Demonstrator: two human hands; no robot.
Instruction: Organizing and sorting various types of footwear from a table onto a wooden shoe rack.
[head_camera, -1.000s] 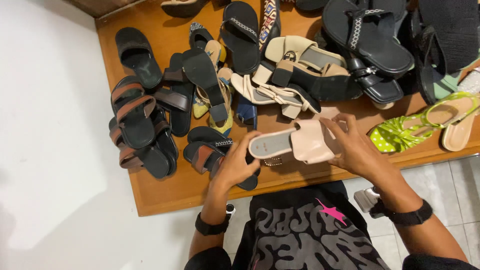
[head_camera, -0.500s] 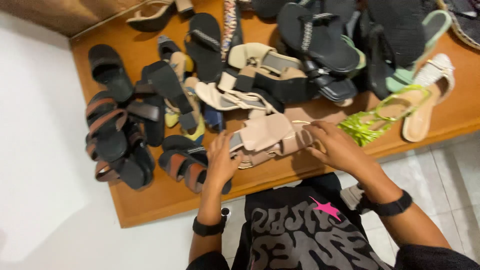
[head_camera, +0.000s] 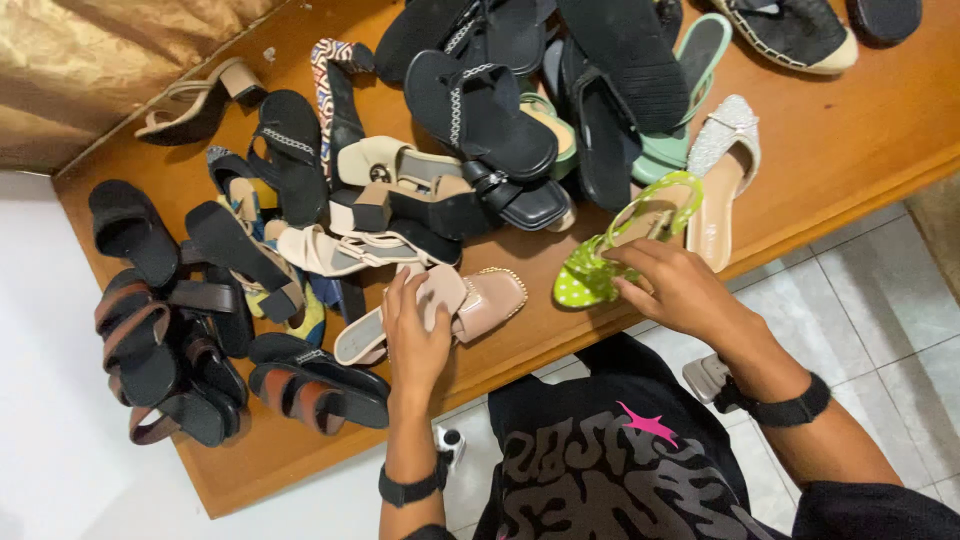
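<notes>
My left hand (head_camera: 416, 335) lies flat on a pale pink slip-on shoe (head_camera: 480, 298) that rests on the wooden table (head_camera: 820, 160), fingers over its insole. My right hand (head_camera: 672, 288) reaches to a lime-green dotted sandal (head_camera: 620, 240), fingertips touching its heel end. The pink shoe lies near the table's front edge, the green sandal just to its right. Both wrists wear black bands.
A heap of black, brown and beige sandals (head_camera: 440, 150) covers the table's middle and left. A glittery white flat (head_camera: 722, 170) lies right of the green sandal. A beige heeled shoe (head_camera: 200, 100) sits at the back left. Tiled floor (head_camera: 880, 300) is at the right.
Both hands held the pink shoe above the table before. Now it lies on the table under my left hand, and my right hand has let go and moved right to the green sandal.
</notes>
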